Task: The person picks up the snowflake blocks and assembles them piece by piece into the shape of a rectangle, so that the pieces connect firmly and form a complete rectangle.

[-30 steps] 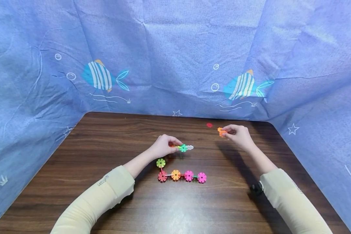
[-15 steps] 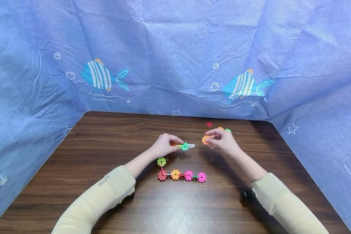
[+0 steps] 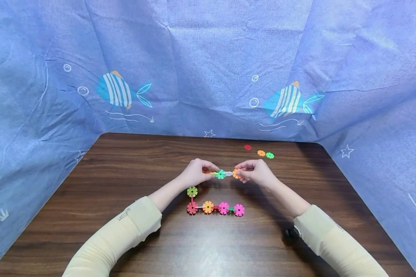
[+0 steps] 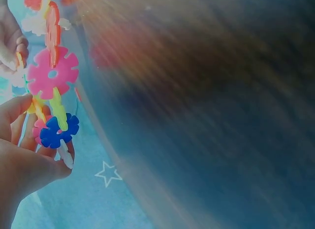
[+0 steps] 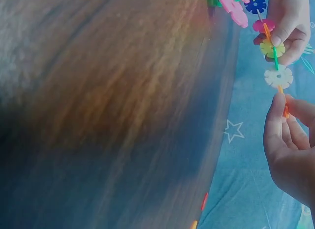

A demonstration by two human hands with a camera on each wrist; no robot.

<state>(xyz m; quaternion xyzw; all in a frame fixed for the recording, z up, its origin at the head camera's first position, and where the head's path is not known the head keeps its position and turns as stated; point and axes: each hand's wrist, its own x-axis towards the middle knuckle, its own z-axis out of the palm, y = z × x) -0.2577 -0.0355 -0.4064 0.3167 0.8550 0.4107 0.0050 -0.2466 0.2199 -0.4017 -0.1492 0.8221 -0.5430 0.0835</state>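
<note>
A chain of slotted plastic snowflake discs runs from the table up into my left hand (image 3: 195,174), which pinches it near a yellow disc (image 4: 36,107). Beyond those fingers a green disc (image 3: 220,174) and a white disc (image 5: 278,76) stick out to the right. My right hand (image 3: 258,174) pinches an orange disc (image 5: 286,111) edge-on against the white one; whether their slots interlock cannot be told. Nearer me lie a lime disc (image 3: 192,191), a red disc (image 3: 192,208) and a row ending in a magenta disc (image 3: 239,210). The left hand hides part of the chain.
At the back right of the wooden table (image 3: 131,154) lie a loose red disc (image 3: 247,147), a loose orange disc (image 3: 261,153) and a loose green disc (image 3: 270,155). A blue fish-print cloth (image 3: 208,69) hangs behind the table and along its sides.
My right hand has brought the orange disc from the back right, leftward and nearer, to the white disc at the chain's end. The left hand has shifted only slightly.
</note>
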